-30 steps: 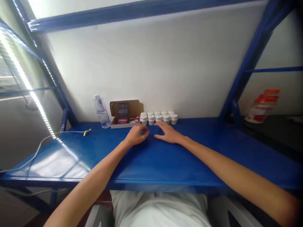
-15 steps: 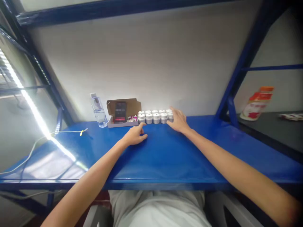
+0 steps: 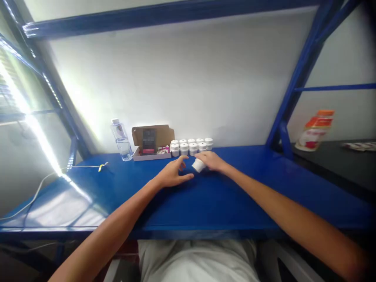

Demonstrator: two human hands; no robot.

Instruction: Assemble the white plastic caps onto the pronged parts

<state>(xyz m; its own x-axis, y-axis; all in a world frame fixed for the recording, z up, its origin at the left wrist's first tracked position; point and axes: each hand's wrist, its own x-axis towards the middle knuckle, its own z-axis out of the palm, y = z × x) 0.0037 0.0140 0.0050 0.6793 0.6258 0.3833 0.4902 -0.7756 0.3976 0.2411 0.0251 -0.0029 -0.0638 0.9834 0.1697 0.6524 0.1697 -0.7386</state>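
Observation:
My right hand [image 3: 212,160] grips a small white jar [image 3: 199,165], tilted on its side just above or on the blue table [image 3: 229,196]; which of the two I cannot tell. To its left, my left hand [image 3: 174,172] is open, thumb and fingers spread toward that jar but apart from it. Behind both hands, several white lidded jars [image 3: 193,148] stand upright in two rows close together. The front row has a gap at its right end.
An open cardboard box [image 3: 152,157] with a dark phone-like screen [image 3: 149,141] and small pink-and-white items adjoins the jars. Left of it stands a clear water bottle [image 3: 122,141]. A white cable [image 3: 85,166] crosses the left side. An orange-capped bottle [image 3: 315,131] sits on the right-hand shelf.
My right hand has taken the jar from the front row's right end and brought it toward me and left. My left hand has moved slightly right and spread wider.

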